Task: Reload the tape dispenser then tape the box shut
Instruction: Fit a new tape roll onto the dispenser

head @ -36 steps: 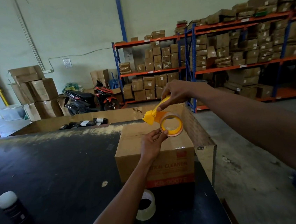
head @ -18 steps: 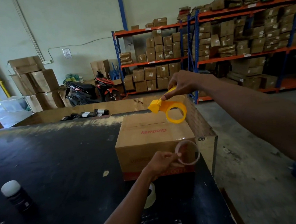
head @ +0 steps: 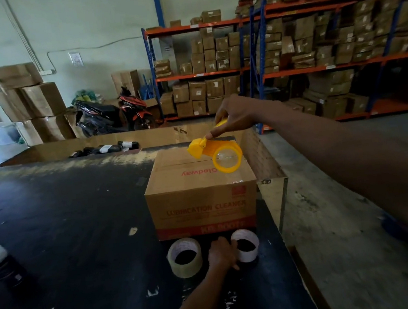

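My right hand [head: 235, 114] holds the yellow tape dispenser [head: 216, 154] by its handle above the cardboard box [head: 202, 197]; its wheel ring carries no roll. The box, printed "Lubrication Cleaner", stands on the black table [head: 80, 230] with its top flaps shut. My left hand [head: 221, 254] rests on the table in front of the box, fingers on the empty white tape core [head: 246, 246]. A fuller roll of clear tape [head: 184, 257] stands just left of that hand.
A dark bottle with a white cap [head: 1, 268] stands at the table's left. Several dark bottles [head: 104, 148] lie at the far edge. The table's right edge [head: 297, 257] drops to the concrete floor. Shelving with boxes and a motorbike [head: 115, 113] stand behind.
My left hand pulled the empty core off the dispenser and brought it down onto the table in front of the box. The right hand lowered the dispenser a little over the box.
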A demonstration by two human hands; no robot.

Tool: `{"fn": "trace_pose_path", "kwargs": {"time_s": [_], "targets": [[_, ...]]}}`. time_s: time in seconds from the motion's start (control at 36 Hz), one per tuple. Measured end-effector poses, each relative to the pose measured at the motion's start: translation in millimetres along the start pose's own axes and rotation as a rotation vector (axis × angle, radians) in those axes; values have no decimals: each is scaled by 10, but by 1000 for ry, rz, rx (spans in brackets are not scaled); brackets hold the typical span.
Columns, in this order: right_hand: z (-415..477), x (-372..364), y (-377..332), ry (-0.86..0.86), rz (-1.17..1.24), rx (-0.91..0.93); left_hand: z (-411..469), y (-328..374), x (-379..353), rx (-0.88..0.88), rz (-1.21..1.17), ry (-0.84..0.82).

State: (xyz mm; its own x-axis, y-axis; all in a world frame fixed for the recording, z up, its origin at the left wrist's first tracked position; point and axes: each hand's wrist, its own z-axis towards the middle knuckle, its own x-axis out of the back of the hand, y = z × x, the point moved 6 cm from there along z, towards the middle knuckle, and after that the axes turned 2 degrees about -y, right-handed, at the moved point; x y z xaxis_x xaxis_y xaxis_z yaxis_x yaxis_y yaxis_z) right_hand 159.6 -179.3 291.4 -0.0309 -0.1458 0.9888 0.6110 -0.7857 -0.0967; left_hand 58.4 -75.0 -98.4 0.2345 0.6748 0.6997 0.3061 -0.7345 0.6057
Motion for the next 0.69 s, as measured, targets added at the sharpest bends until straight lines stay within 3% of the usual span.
{"fn": "trace_pose_path", "kwargs": {"time_s": [0.28, 0.42, 0.64, 0.69], "targets": [[-5, -31, 22, 9, -16, 22, -184, 117, 116, -54, 200, 123], [24, -84, 17, 19, -17, 39, -316, 210, 468, -288, 309, 383], [111, -169, -36, 1, -11, 3, -550, -19, 1085, -613, 232, 458], [150, -199, -48, -1, -2, -3, -518, -186, 1199, -626, 256, 477]]}}
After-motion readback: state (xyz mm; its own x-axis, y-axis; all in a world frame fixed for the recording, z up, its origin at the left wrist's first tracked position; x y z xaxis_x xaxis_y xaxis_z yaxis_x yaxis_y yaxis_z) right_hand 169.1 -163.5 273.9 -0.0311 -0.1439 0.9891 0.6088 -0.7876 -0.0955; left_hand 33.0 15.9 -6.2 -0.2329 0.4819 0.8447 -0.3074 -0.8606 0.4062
